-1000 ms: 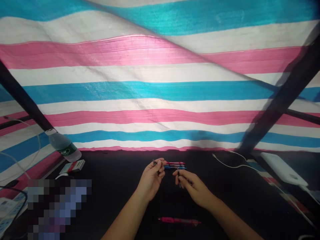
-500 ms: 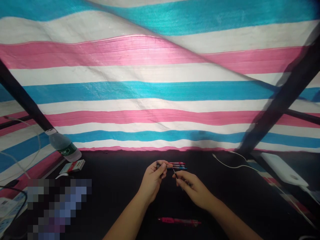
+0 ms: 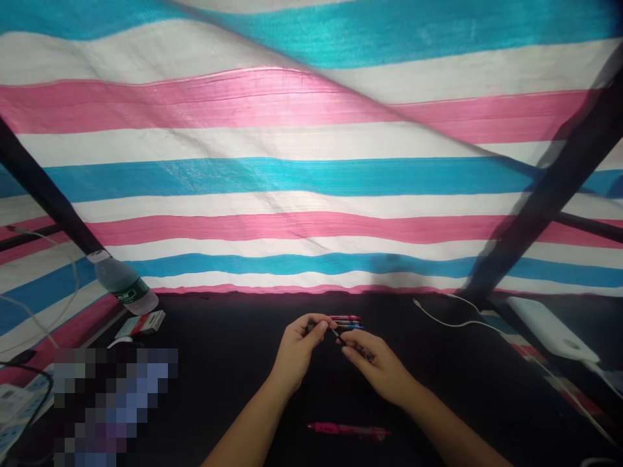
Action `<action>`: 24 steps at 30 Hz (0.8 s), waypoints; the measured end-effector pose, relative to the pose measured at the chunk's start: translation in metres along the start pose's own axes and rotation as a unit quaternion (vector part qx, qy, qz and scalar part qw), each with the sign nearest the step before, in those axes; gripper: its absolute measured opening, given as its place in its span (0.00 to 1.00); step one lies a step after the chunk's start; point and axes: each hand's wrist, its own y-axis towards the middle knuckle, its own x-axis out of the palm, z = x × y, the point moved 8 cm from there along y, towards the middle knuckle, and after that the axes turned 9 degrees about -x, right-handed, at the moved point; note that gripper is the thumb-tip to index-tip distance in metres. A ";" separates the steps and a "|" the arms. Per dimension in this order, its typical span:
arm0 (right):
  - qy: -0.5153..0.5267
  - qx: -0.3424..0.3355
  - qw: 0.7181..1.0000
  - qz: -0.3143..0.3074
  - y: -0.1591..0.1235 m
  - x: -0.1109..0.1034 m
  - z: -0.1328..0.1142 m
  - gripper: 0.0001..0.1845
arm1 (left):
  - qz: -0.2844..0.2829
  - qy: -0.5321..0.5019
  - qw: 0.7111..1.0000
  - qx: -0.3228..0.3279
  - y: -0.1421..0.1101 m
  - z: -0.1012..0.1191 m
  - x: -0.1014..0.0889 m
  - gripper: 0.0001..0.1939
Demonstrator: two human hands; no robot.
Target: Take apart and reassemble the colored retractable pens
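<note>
My left hand [image 3: 304, 344] is closed, its thumb and fingers pinching a small dark pen part that is mostly hidden. My right hand [image 3: 372, 357] is closed around a slim dark pen [image 3: 339, 336], whose thin, pale tip points up and left at my left fingertips. I cannot tell whether the two parts touch. Just behind my fingers lie several pens [image 3: 350, 322] side by side, red, dark and blue, partly covered by my left hand. Nearer to me, a pink pen [image 3: 348, 431] lies crosswise on the black table [image 3: 233, 363].
A water bottle [image 3: 127, 285] and a small box [image 3: 141, 323] stand at the left, by a blurred-out patch [image 3: 117, 408]. A white cable [image 3: 452, 323] and a white power bank or adapter [image 3: 552, 329] lie at the right. Behind hangs a striped sheet [image 3: 311, 175] with dark frame bars.
My hands have drawn slightly closer together. The tip of the dark pen is now nearer to my left fingertips and tilts more to the left. The pens on the table have not moved.
</note>
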 end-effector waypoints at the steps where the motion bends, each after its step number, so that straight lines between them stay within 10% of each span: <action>1: -0.003 0.001 1.000 -0.001 0.000 0.000 0.000 0.14 | 0.002 0.023 1.000 0.007 0.000 0.001 -0.001 0.11; 24: 0.000 -0.009 0.998 0.055 -0.003 -0.008 0.010 0.14 | -0.071 0.107 0.991 0.028 -0.003 -0.008 0.009 0.15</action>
